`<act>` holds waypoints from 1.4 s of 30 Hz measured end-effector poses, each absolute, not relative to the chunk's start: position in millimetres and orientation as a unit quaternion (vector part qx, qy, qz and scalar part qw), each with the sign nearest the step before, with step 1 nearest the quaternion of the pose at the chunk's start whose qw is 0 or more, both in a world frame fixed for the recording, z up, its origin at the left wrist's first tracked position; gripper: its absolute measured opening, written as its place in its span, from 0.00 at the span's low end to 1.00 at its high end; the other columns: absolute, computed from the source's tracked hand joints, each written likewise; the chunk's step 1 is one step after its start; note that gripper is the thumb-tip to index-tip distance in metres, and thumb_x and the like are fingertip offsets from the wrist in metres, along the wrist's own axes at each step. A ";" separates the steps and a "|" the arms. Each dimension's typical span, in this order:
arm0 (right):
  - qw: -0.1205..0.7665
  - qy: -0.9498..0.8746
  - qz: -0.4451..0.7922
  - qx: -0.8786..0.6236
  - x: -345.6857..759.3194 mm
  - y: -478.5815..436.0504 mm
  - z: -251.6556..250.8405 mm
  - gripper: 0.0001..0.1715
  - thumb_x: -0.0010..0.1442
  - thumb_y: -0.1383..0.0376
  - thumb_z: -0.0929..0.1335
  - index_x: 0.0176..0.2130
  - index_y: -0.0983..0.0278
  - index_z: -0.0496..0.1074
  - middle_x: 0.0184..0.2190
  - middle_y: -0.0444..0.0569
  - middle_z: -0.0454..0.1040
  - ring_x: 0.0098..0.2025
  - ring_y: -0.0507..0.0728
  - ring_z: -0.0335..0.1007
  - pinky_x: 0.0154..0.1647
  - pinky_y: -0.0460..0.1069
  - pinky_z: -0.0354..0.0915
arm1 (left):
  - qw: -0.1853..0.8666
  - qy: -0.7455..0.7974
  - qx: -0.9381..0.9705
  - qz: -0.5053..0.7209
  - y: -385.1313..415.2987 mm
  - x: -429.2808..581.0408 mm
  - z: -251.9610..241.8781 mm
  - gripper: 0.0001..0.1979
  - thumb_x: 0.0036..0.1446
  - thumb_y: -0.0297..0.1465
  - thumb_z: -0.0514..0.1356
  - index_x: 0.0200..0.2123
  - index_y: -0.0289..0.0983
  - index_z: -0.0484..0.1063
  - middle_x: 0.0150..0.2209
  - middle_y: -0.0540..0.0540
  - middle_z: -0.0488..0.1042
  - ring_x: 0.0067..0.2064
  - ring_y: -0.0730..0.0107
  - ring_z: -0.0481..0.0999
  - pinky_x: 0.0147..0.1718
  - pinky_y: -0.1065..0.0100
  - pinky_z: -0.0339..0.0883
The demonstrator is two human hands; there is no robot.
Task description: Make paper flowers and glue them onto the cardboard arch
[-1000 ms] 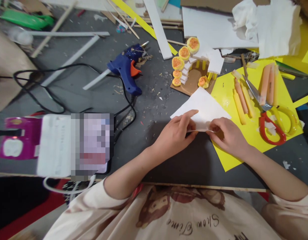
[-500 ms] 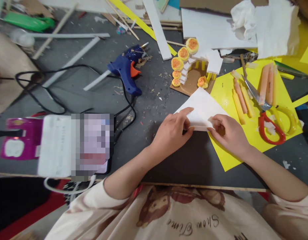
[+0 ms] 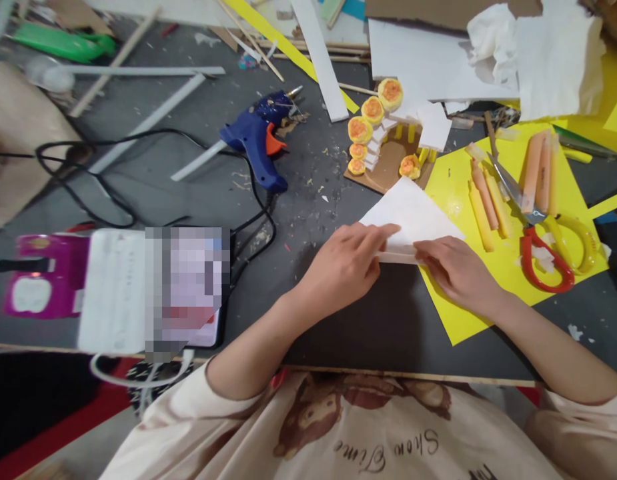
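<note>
A white sheet of paper [image 3: 411, 213] lies in front of me, its near edge turned up in a narrow fold. My left hand [image 3: 345, 263] is closed on the left end of that fold, with the index finger stretched over the sheet. At the right end, my right hand [image 3: 455, 270] pinches the fold with fingers pressed together; its thumb is partly hidden. Just beyond the paper stands a small cardboard model [image 3: 391, 157] with white steps and round yellow-orange pieces. The paper's right corner overlaps a yellow sheet [image 3: 461, 307].
Scissors [image 3: 545, 263] and several orange and yellow sticks [image 3: 483, 207] lie on the yellow sheet. A blue glue gun [image 3: 255, 137] with its black cord rests to the left. Nearer the table edge are a phone [image 3: 195, 287] and a white box-shaped device [image 3: 111, 290].
My fingers have flattened down onto the fold, the left index reaching further over the sheet and the right fingers closing over the edge. The whole view has shifted slightly.
</note>
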State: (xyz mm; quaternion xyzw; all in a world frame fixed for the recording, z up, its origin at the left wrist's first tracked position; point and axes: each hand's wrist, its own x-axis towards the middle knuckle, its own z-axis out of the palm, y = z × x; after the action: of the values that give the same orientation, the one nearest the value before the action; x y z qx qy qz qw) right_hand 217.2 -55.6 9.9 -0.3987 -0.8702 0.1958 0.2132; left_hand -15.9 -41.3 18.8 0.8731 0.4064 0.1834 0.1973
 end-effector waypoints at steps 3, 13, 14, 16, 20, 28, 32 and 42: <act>0.211 -0.878 0.178 -0.392 218.1 -55.5 11.4 0.18 0.66 0.70 0.61 0.55 0.63 0.62 0.35 0.51 0.79 0.38 0.60 0.74 0.38 0.53 0.68 | 0.210 0.349 0.893 0.190 -44.7 -11.5 17.9 0.36 0.54 0.17 0.48 0.66 0.36 0.47 0.44 0.45 0.78 0.46 0.65 0.77 0.46 0.64 0.69; 0.218 -0.869 0.132 -0.424 210.6 -56.5 12.1 0.15 0.66 0.69 0.63 0.53 0.61 0.62 0.34 0.50 0.78 0.36 0.60 0.74 0.36 0.53 0.66 | 0.199 0.371 0.884 0.203 -45.9 -9.9 14.5 0.40 0.62 0.27 0.58 0.69 0.36 0.37 0.42 0.46 0.80 0.45 0.64 0.80 0.45 0.64 0.71; 0.223 -0.867 0.124 -0.428 209.8 -56.8 11.7 0.15 0.67 0.69 0.63 0.53 0.61 0.62 0.34 0.50 0.78 0.35 0.59 0.74 0.35 0.52 0.66 | 0.192 0.371 0.885 0.208 -45.6 -9.5 13.5 0.39 0.62 0.27 0.57 0.69 0.36 0.36 0.41 0.46 0.80 0.44 0.64 0.80 0.44 0.64 0.71; 0.228 -0.865 0.121 -0.431 209.0 -57.0 11.9 0.14 0.67 0.68 0.62 0.53 0.61 0.62 0.33 0.49 0.78 0.35 0.59 0.73 0.34 0.52 0.66 | 0.177 0.374 0.883 0.222 -45.2 -8.6 11.8 0.37 0.63 0.25 0.54 0.69 0.36 0.36 0.41 0.46 0.80 0.42 0.65 0.80 0.42 0.65 0.72; 0.217 -0.865 0.146 -0.428 209.3 -57.5 14.4 0.17 0.65 0.66 0.64 0.53 0.61 0.61 0.34 0.50 0.78 0.35 0.60 0.73 0.35 0.53 0.67 | 0.204 0.395 0.863 0.240 -44.4 -8.5 10.8 0.35 0.63 0.23 0.51 0.69 0.37 0.39 0.38 0.47 0.79 0.40 0.68 0.80 0.43 0.66 0.73; 0.234 -0.825 0.221 -0.465 211.7 -60.9 13.3 0.14 0.66 0.64 0.65 0.51 0.59 0.62 0.31 0.46 0.77 0.33 0.58 0.75 0.36 0.51 0.69 | 0.311 0.412 0.816 0.260 -42.2 -15.5 9.6 0.36 0.61 0.25 0.54 0.69 0.38 0.43 0.35 0.49 0.76 0.33 0.73 0.76 0.38 0.70 0.72; 0.242 -0.788 0.277 -0.493 213.0 -59.9 13.4 0.15 0.65 0.63 0.65 0.51 0.59 0.61 0.31 0.45 0.77 0.35 0.57 0.76 0.38 0.51 0.69 | 0.329 0.419 0.805 0.262 -41.5 -17.1 8.2 0.38 0.60 0.26 0.56 0.69 0.40 0.42 0.33 0.52 0.74 0.31 0.75 0.74 0.36 0.73 0.70; 0.217 -0.783 0.251 -0.525 211.6 -58.9 14.3 0.14 0.63 0.63 0.65 0.49 0.60 0.63 0.29 0.46 0.75 0.31 0.58 0.73 0.33 0.50 0.66 | 0.273 0.456 0.817 0.223 -41.1 -16.5 6.0 0.35 0.60 0.26 0.56 0.68 0.37 0.45 0.29 0.53 0.68 0.29 0.74 0.68 0.32 0.74 0.65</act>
State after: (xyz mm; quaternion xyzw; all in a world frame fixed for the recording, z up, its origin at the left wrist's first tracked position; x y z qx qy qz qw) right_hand 211.6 -58.9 14.3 -0.5253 -0.7834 0.2511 0.2175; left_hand -16.5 -41.1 6.0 0.8172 0.4559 0.2229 0.2732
